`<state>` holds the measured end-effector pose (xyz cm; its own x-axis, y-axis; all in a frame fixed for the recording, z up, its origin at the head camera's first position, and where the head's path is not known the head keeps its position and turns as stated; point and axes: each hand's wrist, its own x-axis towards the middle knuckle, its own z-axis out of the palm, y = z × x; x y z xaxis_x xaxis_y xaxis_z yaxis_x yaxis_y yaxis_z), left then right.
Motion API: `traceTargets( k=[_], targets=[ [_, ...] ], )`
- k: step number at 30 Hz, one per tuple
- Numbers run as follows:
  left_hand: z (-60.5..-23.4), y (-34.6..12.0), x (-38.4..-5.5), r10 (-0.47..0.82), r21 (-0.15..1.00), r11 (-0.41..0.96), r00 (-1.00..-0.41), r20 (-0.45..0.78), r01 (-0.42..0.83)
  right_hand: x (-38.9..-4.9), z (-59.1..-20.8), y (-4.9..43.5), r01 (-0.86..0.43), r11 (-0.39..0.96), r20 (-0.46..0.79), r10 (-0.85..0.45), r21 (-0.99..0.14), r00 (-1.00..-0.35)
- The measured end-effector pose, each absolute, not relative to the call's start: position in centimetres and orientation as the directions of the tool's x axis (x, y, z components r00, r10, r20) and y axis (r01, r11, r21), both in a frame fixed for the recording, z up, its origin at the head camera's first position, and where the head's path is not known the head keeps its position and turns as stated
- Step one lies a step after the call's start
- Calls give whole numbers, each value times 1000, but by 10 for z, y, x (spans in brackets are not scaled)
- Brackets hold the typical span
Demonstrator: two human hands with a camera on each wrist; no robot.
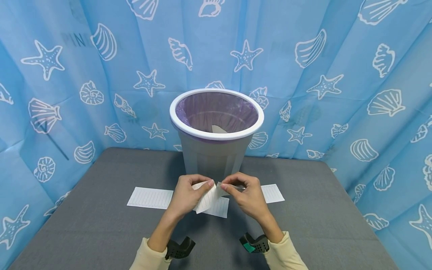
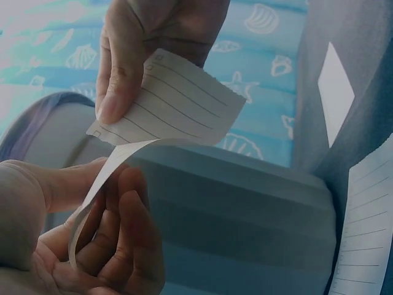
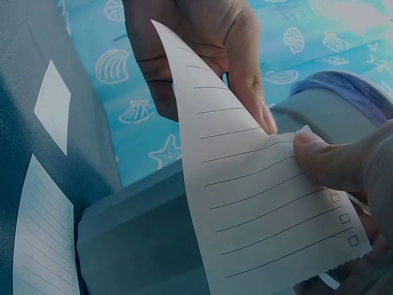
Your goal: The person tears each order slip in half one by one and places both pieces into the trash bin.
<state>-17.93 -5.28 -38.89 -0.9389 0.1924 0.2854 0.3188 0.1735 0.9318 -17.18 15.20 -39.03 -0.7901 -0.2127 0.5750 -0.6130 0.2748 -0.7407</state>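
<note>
Both hands grip a lined paper sheet (image 3: 245, 203) with small checkboxes along one side, raised in front of the bin. My left hand (image 1: 185, 193) pinches one side between thumb and fingers. My right hand (image 1: 248, 193) pinches the other, its thumb (image 2: 120, 92) pressed on the paper near the checkboxes. The fingertips of the two hands are close together at the upper edge, where a notch with a ragged edge shows. The sheet bends and twists between them. The lower fingers of the right hand are partly hidden behind the paper in the right wrist view.
A grey bin (image 1: 212, 155) with a white rim and purple liner (image 1: 195, 108) stands just beyond the hands; a white paper piece (image 1: 218, 129) lies inside. Lined paper (image 1: 150, 197) lies on the grey table under the left hand, another piece (image 1: 272, 193) by the right. A blue shell-print curtain (image 1: 209, 45) hangs behind.
</note>
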Motion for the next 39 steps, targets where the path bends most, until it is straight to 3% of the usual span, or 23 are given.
traceTargets(
  k=[22,39],
  targets=[
    [-390,-56,-181,84,940,181,-957,279,290,-169,-377,163,-619,284,601,-159,-732,-783],
    [-389,-65,-183,24,939,159,-952,305,304,-160,-363,169,-695,219,682,-144,-685,-717]
  ],
)
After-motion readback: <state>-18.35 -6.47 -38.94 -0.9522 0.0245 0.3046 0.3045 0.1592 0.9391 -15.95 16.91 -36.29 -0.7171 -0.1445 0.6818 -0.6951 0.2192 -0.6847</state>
